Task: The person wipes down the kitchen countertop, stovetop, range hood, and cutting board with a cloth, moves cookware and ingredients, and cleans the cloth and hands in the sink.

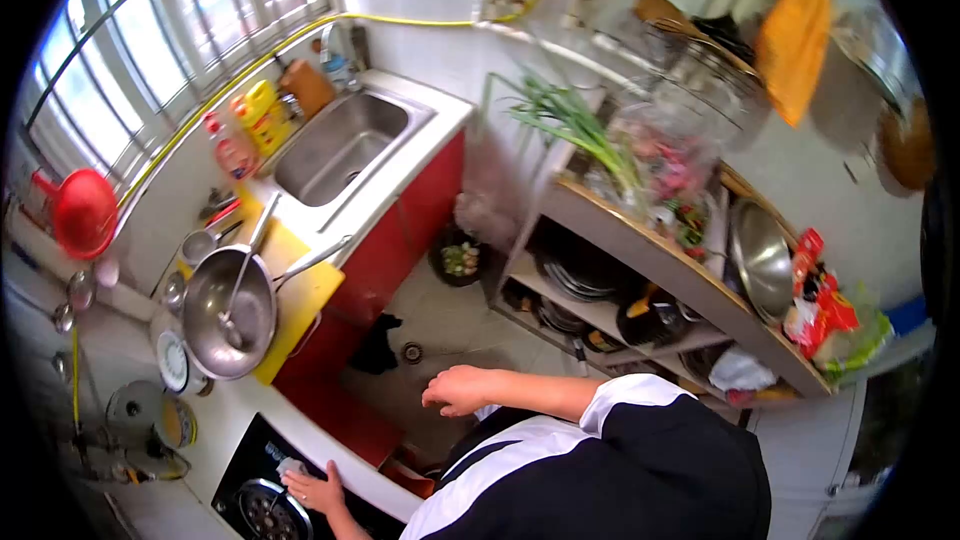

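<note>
My left hand (318, 492) lies over the black gas stove (245, 455), next to a round burner (270, 512). Beneath its fingertips is a crumpled white tissue or cloth (291, 465), pressed against the stove surface. My right hand (460, 390) hangs in the air above the floor, in front of the red cabinet, fingers loosely bent and apart with nothing seen in them. Farther along the counter, a metal wok (230, 315) with a ladle (232, 290) inside rests partly on a yellow board (310, 295).
A steel sink (385, 105) with bottles beside it is at the back. Shelves (590, 310) of pans, topped by green onions (590, 130) and a metal basin (760, 260), stand to the right. A bin (458, 258) sits on the floor. A red colander (85, 212) hangs left.
</note>
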Action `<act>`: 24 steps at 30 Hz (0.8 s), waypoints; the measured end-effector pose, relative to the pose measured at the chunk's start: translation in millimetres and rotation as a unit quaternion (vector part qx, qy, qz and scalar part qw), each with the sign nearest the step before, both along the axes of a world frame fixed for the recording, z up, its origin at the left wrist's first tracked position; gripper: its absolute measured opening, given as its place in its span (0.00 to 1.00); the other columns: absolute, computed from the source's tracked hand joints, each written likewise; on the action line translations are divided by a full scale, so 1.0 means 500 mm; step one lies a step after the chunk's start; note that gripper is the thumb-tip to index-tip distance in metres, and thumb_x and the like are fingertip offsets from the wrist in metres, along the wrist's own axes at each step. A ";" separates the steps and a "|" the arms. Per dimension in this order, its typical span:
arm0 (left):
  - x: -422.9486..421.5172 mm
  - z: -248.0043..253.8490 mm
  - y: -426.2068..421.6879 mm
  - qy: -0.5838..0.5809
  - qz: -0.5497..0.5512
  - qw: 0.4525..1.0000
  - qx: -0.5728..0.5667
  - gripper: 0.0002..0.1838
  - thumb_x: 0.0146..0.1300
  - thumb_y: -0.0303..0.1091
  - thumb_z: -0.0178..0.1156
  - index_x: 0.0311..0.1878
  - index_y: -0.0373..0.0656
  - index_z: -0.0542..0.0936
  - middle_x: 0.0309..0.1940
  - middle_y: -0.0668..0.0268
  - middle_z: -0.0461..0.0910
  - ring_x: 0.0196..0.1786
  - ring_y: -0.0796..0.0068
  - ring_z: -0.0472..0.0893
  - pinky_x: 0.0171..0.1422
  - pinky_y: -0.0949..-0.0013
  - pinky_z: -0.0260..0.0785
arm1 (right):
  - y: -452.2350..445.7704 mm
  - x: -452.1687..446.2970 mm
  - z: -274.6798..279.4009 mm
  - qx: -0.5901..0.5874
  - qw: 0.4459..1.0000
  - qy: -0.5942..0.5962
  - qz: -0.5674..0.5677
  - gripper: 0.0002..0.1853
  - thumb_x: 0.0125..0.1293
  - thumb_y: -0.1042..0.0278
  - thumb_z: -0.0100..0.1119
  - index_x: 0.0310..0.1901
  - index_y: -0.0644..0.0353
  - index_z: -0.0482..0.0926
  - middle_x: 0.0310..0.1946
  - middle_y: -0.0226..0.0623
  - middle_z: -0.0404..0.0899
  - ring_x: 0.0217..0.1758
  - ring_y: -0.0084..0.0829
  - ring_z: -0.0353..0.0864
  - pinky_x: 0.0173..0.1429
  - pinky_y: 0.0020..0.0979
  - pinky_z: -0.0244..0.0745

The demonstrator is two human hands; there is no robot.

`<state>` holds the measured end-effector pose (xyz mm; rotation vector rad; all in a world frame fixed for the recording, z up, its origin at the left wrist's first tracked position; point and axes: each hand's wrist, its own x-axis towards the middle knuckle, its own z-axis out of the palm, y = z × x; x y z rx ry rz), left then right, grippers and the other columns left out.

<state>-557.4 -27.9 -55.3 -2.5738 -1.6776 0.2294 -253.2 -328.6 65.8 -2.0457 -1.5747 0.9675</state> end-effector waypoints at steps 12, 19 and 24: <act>-0.057 -0.114 -0.081 -0.066 -0.114 0.962 0.239 0.52 0.57 0.76 0.41 0.71 0.37 0.57 0.69 0.49 0.61 0.61 0.45 0.71 0.59 0.43 0.65 | -0.191 -0.064 0.083 0.103 0.982 -0.087 -0.130 0.17 0.56 0.64 0.62 0.48 0.53 0.78 0.41 0.37 0.80 0.49 0.41 0.79 0.52 0.42 0.74; -0.078 -0.166 -0.056 -0.012 -0.129 0.928 0.351 0.52 0.54 0.78 0.42 0.67 0.39 0.66 0.64 0.51 0.68 0.58 0.51 0.73 0.50 0.48 0.69 | -0.648 0.085 0.269 0.201 0.635 -0.459 -0.588 0.20 0.51 0.70 0.62 0.49 0.56 0.78 0.47 0.40 0.78 0.51 0.45 0.75 0.58 0.42 0.70; -0.002 -0.003 -0.092 0.016 0.030 0.998 -0.061 0.52 0.54 0.64 0.59 0.69 0.34 0.54 0.66 0.48 0.58 0.61 0.45 0.69 0.58 0.44 0.68 | -0.899 0.067 0.240 -0.052 0.518 -0.528 -0.671 0.27 0.50 0.65 0.67 0.54 0.58 0.75 0.50 0.41 0.76 0.57 0.43 0.72 0.62 0.44 0.65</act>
